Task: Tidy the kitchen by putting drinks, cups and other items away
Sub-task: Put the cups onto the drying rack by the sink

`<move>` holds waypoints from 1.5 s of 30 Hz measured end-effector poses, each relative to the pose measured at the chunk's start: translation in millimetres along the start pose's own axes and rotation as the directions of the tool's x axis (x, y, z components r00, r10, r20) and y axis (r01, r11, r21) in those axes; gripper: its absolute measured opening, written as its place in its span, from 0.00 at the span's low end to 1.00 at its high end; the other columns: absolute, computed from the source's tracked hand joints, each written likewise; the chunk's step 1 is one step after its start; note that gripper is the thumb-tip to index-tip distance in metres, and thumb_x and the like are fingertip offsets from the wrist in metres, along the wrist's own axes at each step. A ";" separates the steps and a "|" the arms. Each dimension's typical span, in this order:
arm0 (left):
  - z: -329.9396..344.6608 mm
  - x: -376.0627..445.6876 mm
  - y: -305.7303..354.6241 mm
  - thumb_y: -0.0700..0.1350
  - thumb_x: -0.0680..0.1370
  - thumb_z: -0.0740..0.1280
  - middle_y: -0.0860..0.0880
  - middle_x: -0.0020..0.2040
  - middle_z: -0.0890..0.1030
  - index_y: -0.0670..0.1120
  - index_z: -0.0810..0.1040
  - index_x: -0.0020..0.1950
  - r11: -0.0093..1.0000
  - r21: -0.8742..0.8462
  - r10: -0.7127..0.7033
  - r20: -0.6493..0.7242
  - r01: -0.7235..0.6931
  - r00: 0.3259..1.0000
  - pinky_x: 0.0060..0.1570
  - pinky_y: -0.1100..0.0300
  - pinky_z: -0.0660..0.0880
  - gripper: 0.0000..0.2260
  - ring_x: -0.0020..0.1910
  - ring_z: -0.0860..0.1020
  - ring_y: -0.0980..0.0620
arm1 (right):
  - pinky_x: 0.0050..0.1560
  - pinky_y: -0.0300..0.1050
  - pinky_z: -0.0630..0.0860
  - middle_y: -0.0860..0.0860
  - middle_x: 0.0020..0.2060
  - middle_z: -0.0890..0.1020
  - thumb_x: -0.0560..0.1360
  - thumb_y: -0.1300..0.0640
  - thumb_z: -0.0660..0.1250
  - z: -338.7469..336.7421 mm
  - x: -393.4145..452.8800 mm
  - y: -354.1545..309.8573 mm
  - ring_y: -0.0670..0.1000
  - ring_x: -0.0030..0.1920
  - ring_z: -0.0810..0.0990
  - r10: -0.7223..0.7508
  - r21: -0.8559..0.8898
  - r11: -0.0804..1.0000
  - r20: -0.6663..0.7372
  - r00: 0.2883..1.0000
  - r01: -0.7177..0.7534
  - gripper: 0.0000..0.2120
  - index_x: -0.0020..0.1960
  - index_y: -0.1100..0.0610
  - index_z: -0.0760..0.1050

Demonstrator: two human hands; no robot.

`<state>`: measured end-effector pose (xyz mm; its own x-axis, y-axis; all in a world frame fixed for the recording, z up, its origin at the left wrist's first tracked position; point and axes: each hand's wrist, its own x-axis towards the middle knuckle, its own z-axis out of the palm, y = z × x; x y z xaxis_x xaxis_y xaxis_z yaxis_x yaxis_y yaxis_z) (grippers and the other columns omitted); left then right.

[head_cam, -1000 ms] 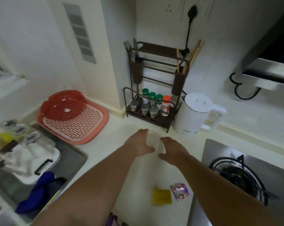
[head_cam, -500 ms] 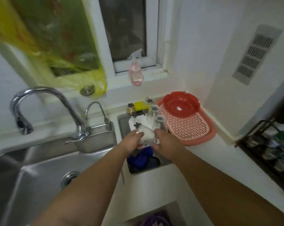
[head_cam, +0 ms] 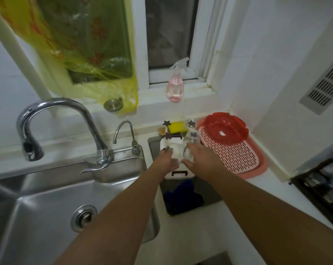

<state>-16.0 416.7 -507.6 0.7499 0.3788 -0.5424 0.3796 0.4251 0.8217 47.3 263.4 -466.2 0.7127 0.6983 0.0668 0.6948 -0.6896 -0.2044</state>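
**A:** Both hands have travelled with the cup away from the kettle corner, across the counter, and now sit over the white cup rack [head_cam: 178, 174] in the small basin by the sink [head_cam: 37, 217]. Half a second back they were just short of it; now they are lower and right over it.

**B:** How is the cup held?

**A:** Left hand [head_cam: 166, 161] and right hand [head_cam: 199, 157] are curled around a clear cup [head_cam: 178, 154] from both sides, fingers closed against its wall. It looks tipped, mouth toward the right hand, though its transparency makes that hard to confirm.

**B:** So it's nearly put away?

**A:** I judge so: it only needs seating on a peg.

**B:** Room to work?

**A:** Tight at twelve o'clock, where two glasses [head_cam: 192, 135] already stand on star-topped pegs. At three o'clock the pink drying tray [head_cam: 244, 165] lies just beside, with a red bowl [head_cam: 226, 128] on it. At nine o'clock the small tap [head_cam: 123, 131] stands near. Six o'clock is open above a blue cloth [head_cam: 181, 194], the clearest way out.
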 end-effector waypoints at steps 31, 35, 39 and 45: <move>-20.2 26.7 -43.9 0.53 0.84 0.59 0.31 0.58 0.81 0.37 0.73 0.67 0.881 -0.362 -0.268 0.149 0.305 0.952 0.50 0.47 0.83 0.21 0.56 0.83 0.35 | 0.60 0.51 0.76 0.52 0.63 0.76 0.78 0.41 0.65 22.1 23.8 -24.3 0.55 0.62 0.77 0.024 -0.030 0.999 0.099 0.995 -0.021 0.27 0.72 0.52 0.68; -19.3 27.3 -46.4 0.55 0.83 0.61 0.33 0.56 0.82 0.39 0.75 0.63 0.918 -0.249 -0.292 0.099 0.308 0.951 0.54 0.47 0.82 0.20 0.54 0.84 0.38 | 0.61 0.50 0.75 0.53 0.66 0.74 0.78 0.41 0.65 23.4 21.3 -26.4 0.54 0.64 0.76 0.046 -0.023 0.999 0.110 0.993 -0.044 0.27 0.74 0.51 0.67; -27.3 22.6 -37.5 0.47 0.82 0.64 0.37 0.50 0.84 0.38 0.78 0.57 0.954 -0.062 -0.295 -0.022 0.293 0.955 0.53 0.47 0.82 0.13 0.48 0.84 0.40 | 0.63 0.52 0.75 0.52 0.69 0.73 0.79 0.42 0.65 20.9 12.5 -28.6 0.54 0.66 0.75 0.061 0.005 0.998 0.099 0.993 -0.062 0.29 0.75 0.52 0.65; -55.4 12.7 7.7 0.41 0.82 0.60 0.38 0.63 0.78 0.36 0.73 0.68 0.748 0.663 0.183 -0.251 0.031 0.951 0.57 0.51 0.76 0.15 0.59 0.79 0.42 | 0.68 0.53 0.72 0.52 0.74 0.71 0.82 0.42 0.59 4.3 -6.0 -23.6 0.54 0.71 0.72 0.096 0.008 0.995 0.038 0.995 -0.097 0.28 0.78 0.53 0.63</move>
<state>-33.6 470.3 -517.9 0.6464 0.6439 -0.4092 0.6665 -0.2156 0.7136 26.2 276.3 -465.9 0.7723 0.6352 0.0098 0.6217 -0.7524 -0.2179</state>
